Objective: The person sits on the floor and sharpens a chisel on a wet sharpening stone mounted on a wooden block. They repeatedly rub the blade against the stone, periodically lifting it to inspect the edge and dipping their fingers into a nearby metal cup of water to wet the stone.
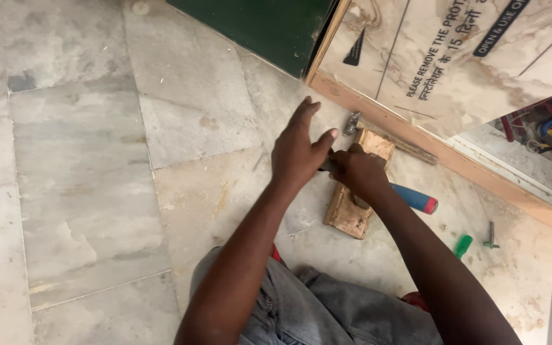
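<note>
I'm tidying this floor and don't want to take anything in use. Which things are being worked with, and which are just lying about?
In use:
- wooden block under the right hand
- blue-and-red-handled tool in that hand
- left hand beside it

Lying about:
- green-handled tool
- small metal piece
- small dark tool

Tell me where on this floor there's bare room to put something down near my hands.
The wide stone floor left of your left hand, out to the green panel, is bare. It's crowded on the right: wooden block, blue-and-red tool handle by your right hand, green-handled tool, and the wooden frame.
</note>
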